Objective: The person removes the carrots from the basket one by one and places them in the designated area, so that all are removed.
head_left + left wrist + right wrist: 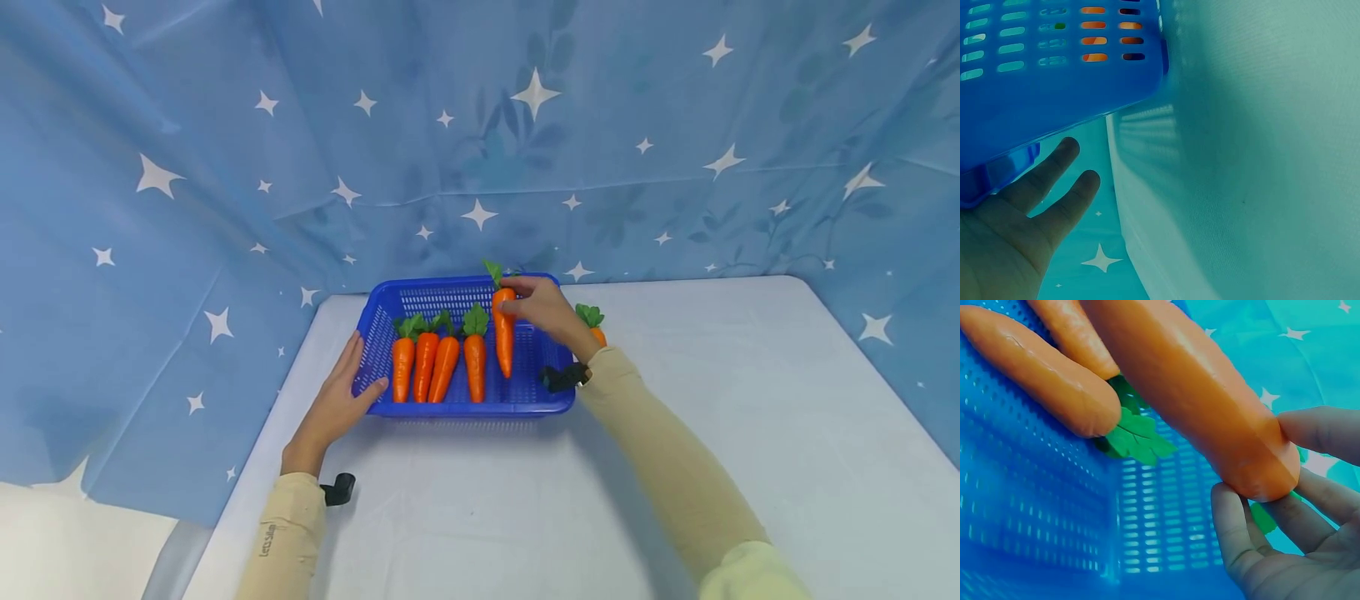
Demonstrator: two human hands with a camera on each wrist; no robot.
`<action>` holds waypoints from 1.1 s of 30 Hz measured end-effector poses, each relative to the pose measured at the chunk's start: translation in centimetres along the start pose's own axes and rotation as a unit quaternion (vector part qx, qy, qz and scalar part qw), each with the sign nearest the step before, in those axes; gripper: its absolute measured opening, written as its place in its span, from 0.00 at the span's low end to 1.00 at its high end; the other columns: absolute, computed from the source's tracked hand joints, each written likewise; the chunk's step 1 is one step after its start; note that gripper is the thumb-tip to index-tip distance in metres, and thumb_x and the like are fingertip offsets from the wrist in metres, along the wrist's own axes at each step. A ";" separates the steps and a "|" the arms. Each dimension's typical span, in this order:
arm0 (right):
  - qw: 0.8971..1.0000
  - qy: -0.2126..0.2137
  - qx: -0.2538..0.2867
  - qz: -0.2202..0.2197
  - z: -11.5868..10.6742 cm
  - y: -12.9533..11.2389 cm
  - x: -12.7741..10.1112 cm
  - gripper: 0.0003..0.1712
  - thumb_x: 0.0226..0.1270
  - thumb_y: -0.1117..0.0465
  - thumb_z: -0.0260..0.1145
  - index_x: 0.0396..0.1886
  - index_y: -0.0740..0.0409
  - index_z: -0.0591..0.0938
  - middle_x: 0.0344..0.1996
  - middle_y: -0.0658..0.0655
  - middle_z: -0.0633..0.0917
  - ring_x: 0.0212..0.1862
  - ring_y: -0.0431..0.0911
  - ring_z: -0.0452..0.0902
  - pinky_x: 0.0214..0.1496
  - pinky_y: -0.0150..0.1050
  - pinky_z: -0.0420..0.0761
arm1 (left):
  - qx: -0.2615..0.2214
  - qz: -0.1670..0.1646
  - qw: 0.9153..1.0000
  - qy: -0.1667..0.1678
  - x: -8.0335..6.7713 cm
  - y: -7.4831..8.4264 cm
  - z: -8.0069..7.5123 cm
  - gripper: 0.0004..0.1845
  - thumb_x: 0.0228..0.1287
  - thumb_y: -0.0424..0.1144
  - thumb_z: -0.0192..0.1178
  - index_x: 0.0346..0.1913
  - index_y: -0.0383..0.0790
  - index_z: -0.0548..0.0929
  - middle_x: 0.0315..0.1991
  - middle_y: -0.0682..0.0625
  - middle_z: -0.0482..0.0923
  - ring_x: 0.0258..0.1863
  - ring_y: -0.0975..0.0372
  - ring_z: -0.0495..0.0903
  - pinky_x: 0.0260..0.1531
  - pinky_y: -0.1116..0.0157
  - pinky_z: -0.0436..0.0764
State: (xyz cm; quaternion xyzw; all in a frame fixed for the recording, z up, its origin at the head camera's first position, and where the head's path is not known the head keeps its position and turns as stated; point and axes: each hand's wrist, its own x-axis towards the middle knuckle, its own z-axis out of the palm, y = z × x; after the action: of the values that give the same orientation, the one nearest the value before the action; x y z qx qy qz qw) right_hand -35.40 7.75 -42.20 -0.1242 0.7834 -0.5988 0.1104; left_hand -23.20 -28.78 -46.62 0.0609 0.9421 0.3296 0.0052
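A blue plastic basket (382, 300) stands on the white table and holds several orange toy carrots (425, 365) with green tops, lying side by side. My right hand (542, 310) pinches another carrot (504, 332) by its thick end just above the basket's right part; the wrist view shows this carrot (1191, 394) between my fingers (1232, 528) over the basket's mesh. My left hand (339, 400) rests with straight fingers against the basket's left front corner, and its fingers (1054, 165) show under the basket's rim (1004, 172). One more carrot (592, 323) lies on the table behind my right wrist.
The white table (750, 417) stretches to the right and front of the basket. A blue star-patterned cloth (525, 125) hangs as a backdrop behind and on both sides. The table's left edge (247, 467) runs close to my left forearm.
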 end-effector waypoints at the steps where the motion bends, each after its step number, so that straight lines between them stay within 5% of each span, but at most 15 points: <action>1: 1.000 0.002 -0.003 -0.001 -0.2 -0.1 -0.1 0.32 0.75 0.64 0.68 0.76 0.63 0.77 0.69 0.65 0.80 0.60 0.59 0.84 0.63 0.51 0.85 | 0.000 0.000 1.000 0.000 0.0 0.0 0.0 0.50 0.79 0.55 0.57 0.88 0.39 0.41 0.89 0.43 0.34 0.85 0.40 0.41 0.78 0.33 0.48; 7: 0.999 0.022 -0.039 0.011 -1.3 -0.7 -0.7 0.32 0.75 0.58 0.68 0.77 0.59 0.77 0.70 0.65 0.79 0.66 0.60 0.79 0.72 0.57 0.77 | 0.000 -0.002 1.000 -0.001 -0.1 0.0 0.0 0.50 0.79 0.54 0.57 0.88 0.40 0.41 0.89 0.43 0.34 0.85 0.40 0.41 0.77 0.32 0.47; 33: 0.997 0.056 -0.047 0.016 -8.2 0.8 -3.1 0.34 0.79 0.58 0.65 0.79 0.63 0.72 0.73 0.68 0.75 0.69 0.63 0.76 0.75 0.58 0.73 | 0.002 -0.006 1.000 0.004 -0.1 0.2 0.1 0.49 0.80 0.54 0.57 0.88 0.40 0.41 0.89 0.44 0.34 0.85 0.40 0.42 0.77 0.32 0.49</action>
State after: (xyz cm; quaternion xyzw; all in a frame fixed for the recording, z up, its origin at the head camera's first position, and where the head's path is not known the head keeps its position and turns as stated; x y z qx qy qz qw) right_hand -35.18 16.46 -40.73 -0.0828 0.8178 -0.5653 0.0695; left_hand -23.04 -28.59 -46.61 0.0542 0.9430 0.3283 0.0035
